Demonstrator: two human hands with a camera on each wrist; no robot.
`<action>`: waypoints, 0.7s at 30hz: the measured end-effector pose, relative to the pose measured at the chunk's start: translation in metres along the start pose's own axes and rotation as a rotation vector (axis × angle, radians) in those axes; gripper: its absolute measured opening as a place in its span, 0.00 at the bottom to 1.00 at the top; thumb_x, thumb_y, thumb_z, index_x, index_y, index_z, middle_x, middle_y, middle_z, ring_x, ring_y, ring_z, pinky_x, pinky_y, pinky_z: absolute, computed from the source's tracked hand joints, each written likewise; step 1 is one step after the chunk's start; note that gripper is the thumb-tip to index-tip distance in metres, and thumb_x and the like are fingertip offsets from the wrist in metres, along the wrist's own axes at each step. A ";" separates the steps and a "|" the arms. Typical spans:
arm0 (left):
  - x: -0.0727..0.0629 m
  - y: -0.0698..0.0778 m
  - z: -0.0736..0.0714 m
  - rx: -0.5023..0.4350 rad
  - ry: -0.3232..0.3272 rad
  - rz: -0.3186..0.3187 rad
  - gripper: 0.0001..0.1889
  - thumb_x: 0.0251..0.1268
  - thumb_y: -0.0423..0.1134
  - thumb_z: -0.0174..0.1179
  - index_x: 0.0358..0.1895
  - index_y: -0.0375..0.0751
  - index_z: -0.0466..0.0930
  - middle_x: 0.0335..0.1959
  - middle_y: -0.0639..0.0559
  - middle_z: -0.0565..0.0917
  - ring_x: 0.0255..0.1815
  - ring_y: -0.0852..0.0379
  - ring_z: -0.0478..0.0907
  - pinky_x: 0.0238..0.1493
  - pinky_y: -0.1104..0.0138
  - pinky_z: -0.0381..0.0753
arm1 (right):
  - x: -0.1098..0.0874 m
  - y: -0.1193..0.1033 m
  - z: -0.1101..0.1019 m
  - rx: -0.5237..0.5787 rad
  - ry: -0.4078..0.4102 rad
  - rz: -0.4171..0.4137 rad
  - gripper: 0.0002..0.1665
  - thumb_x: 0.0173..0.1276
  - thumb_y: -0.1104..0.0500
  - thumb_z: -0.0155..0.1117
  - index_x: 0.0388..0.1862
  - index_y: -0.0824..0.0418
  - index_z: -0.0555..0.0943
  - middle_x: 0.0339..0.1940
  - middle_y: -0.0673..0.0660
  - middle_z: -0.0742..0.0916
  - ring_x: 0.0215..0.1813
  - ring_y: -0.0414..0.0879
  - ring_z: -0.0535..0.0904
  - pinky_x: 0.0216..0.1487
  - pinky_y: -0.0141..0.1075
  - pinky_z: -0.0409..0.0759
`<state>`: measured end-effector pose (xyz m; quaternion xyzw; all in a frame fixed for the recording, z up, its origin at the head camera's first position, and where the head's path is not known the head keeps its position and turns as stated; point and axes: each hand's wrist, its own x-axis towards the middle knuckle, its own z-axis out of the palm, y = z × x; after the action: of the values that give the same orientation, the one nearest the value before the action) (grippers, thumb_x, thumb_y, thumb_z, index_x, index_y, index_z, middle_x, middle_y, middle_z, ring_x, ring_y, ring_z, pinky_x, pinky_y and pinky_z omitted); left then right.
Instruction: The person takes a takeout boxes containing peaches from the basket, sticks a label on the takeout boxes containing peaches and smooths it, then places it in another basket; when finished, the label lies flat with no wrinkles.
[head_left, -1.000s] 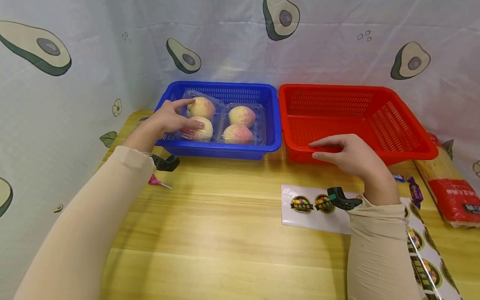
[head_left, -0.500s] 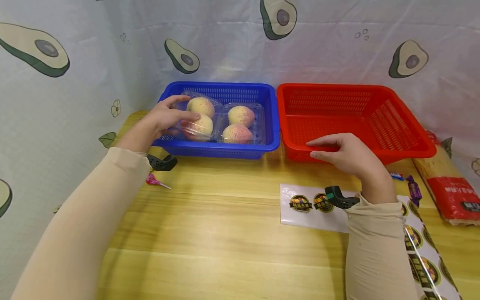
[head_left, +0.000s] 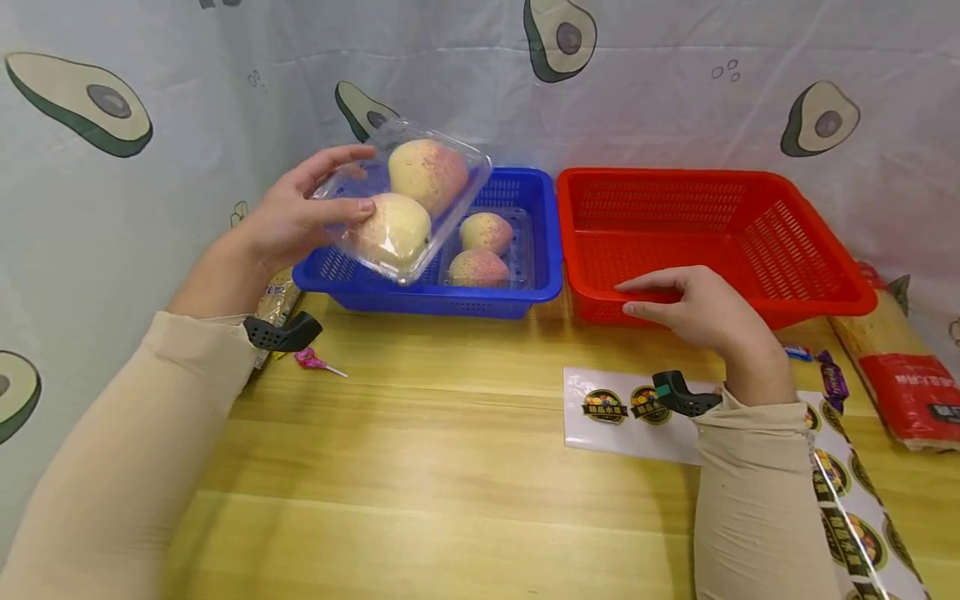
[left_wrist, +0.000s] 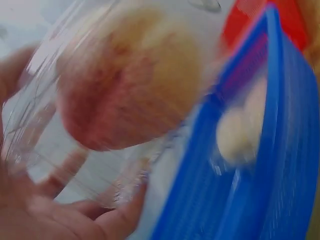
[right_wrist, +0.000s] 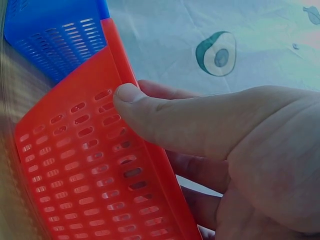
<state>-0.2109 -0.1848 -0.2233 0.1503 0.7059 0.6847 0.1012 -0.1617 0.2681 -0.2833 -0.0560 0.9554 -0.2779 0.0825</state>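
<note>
My left hand point(head_left: 300, 196) grips a clear plastic box point(head_left: 450, 218) with two peaches point(head_left: 424, 171) in it, tilted, above the blue basket point(head_left: 427, 302). In the left wrist view the fingers curl round the box's side, close to one blurred peach point(left_wrist: 130, 80). A second clear box with two peaches point(head_left: 480, 268) lies inside the blue basket. My right hand point(head_left: 705, 308) holds the near rim of the red basket point(head_left: 652, 229), thumb outside and fingers over the inside, as the right wrist view shows.
A sheet of round fruit labels point(head_left: 585, 433) lies before the red basket, with more label sheets point(head_left: 862, 508) under the right forearm. A pink lollipop point(head_left: 309, 358) sits at left. At right are a purple wrapped candy point(head_left: 832, 379) and a red package point(head_left: 911, 396).
My left hand has taken hold of the left box of peaches and lifted it up out of the blue basket, tilting it. The right hand stays on the red rim.
</note>
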 end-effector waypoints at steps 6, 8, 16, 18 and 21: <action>-0.032 -0.010 0.029 -0.015 -0.295 0.073 0.31 0.61 0.24 0.64 0.68 0.50 0.75 0.69 0.40 0.63 0.43 0.45 0.80 0.37 0.59 0.86 | -0.001 0.000 0.001 0.009 0.003 -0.011 0.25 0.69 0.47 0.70 0.61 0.56 0.84 0.55 0.64 0.83 0.53 0.59 0.71 0.46 0.49 0.73; -0.040 -0.019 0.039 -0.002 -0.370 0.091 0.31 0.60 0.28 0.68 0.69 0.50 0.74 0.69 0.40 0.64 0.49 0.42 0.79 0.41 0.54 0.86 | 0.000 0.000 0.001 0.006 0.006 -0.012 0.25 0.69 0.47 0.70 0.61 0.56 0.84 0.55 0.64 0.83 0.53 0.59 0.71 0.46 0.48 0.74; -0.055 -0.069 0.067 0.147 -0.551 0.162 0.34 0.59 0.40 0.74 0.69 0.37 0.73 0.68 0.45 0.72 0.66 0.44 0.67 0.61 0.49 0.74 | 0.000 -0.001 0.002 0.000 0.003 -0.002 0.25 0.69 0.48 0.70 0.61 0.58 0.84 0.53 0.65 0.84 0.51 0.59 0.72 0.43 0.46 0.76; -0.055 -0.085 0.069 0.136 -0.578 0.145 0.33 0.61 0.38 0.73 0.69 0.34 0.72 0.69 0.45 0.72 0.67 0.45 0.68 0.63 0.50 0.73 | 0.000 -0.001 0.002 0.001 0.002 -0.003 0.25 0.69 0.48 0.70 0.61 0.58 0.84 0.53 0.64 0.84 0.51 0.59 0.72 0.43 0.45 0.76; -0.052 -0.107 0.072 0.078 -0.618 0.101 0.33 0.63 0.36 0.71 0.70 0.31 0.70 0.70 0.42 0.71 0.64 0.43 0.73 0.60 0.51 0.77 | 0.000 -0.001 0.002 0.005 0.007 -0.005 0.26 0.69 0.47 0.70 0.61 0.57 0.84 0.53 0.63 0.84 0.51 0.58 0.72 0.43 0.46 0.76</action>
<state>-0.1447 -0.1378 -0.3358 0.3898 0.6590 0.5832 0.2713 -0.1611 0.2665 -0.2847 -0.0570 0.9549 -0.2808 0.0784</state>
